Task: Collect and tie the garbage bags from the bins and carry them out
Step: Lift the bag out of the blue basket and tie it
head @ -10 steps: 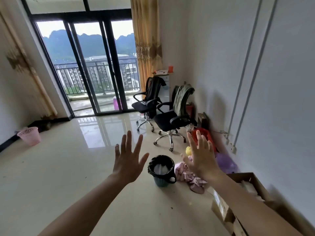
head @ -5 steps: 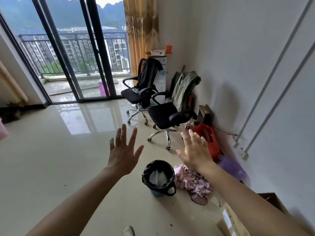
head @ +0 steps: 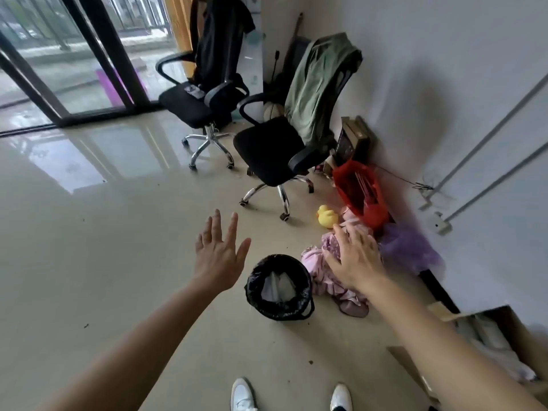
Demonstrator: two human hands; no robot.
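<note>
Two white shoe toes (head: 289,396) stood at six o'clock. Just beyond sat the small round bin lined with a black plastic garbage bag (head: 278,287), flanked by the left hand (head: 220,256) and right hand (head: 354,259), both spread open, empty. At one o'clock lay crumpled pink cloth (head: 323,272), a yellow rubber duck (head: 326,216) farther off.

- Bin (head: 278,287): body hidden under its black garbage bag (head: 258,304); pale contents not identifiable
- Pink cloth (head: 321,275): partly covered by right hand (head: 354,264)
- Cardboard box (head: 510,324): cut by right and bottom edges, forearm across it
- White shoes (head: 241,396): toes only
- Far chair (head: 204,93): backrest top cut off
- Balcony beyond the glass: blurred
</note>
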